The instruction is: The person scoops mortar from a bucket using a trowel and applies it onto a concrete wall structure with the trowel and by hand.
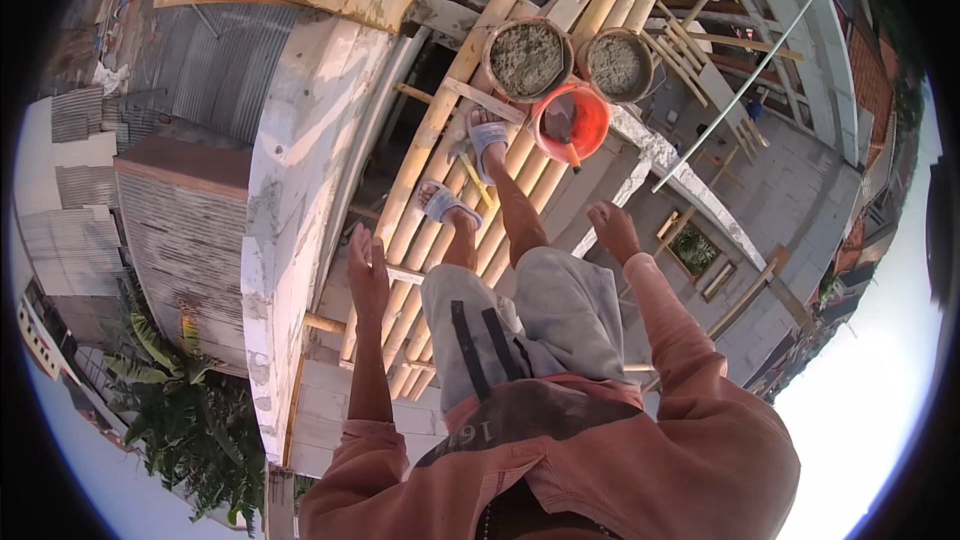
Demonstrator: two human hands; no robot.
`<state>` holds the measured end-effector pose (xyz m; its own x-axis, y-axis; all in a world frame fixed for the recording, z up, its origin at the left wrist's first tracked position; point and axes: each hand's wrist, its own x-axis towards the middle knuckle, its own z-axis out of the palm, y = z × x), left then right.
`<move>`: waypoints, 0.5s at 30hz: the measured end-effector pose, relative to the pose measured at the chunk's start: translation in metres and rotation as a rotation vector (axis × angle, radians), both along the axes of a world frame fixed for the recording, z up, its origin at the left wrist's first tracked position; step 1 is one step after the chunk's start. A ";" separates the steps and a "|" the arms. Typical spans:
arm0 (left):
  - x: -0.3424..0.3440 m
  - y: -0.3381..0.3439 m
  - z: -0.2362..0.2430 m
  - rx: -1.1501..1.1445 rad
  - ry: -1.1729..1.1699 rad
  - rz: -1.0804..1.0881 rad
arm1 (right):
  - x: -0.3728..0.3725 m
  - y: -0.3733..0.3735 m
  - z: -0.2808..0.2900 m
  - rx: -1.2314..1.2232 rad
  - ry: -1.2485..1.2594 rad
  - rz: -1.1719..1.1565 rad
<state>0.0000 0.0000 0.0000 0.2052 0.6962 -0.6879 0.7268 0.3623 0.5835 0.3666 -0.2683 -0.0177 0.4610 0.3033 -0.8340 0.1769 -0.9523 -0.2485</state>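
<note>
A worker's left hand point(368, 265) extends its fingers near wooden poles point(428, 145), holding nothing visible; the right hand point(613, 227) curls, its grip impossible to tell; ahead, two mortar-filled buckets point(568, 52) sit beside a red bucket point(597, 122); the mortar likely handles heavy, opposite rims offering the surest hold.

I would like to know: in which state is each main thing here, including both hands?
Left hand: raised, empty, fingers extended
Right hand: fingers curled, no held thing visible
Left bucket: nearly full of grey mix
Right bucket: also holding grey mix
Red bucket: upright, partly filled, handle leaning inside
Sandals: worn
Poles: laid side by side
</note>
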 end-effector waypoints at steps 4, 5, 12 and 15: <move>0.080 -0.012 -0.053 -0.072 0.012 -0.178 | 0.038 0.013 -0.096 -0.014 -0.122 0.009; 0.122 0.004 -0.076 -0.029 0.013 -0.260 | 0.051 0.026 -0.132 -0.028 -0.183 0.007; 0.333 -0.055 -0.199 0.361 0.028 -0.598 | 0.096 0.015 -0.271 -0.358 -0.228 0.037; 0.385 -0.056 -0.265 0.451 0.082 -0.627 | 0.089 0.025 -0.306 -0.427 -0.242 0.100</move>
<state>0.3855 -0.0565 -0.2649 0.6141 0.6828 -0.3959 0.7647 -0.3905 0.5126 0.4558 -0.2438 -0.3234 0.6425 0.0105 -0.7662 0.2769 -0.9355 0.2194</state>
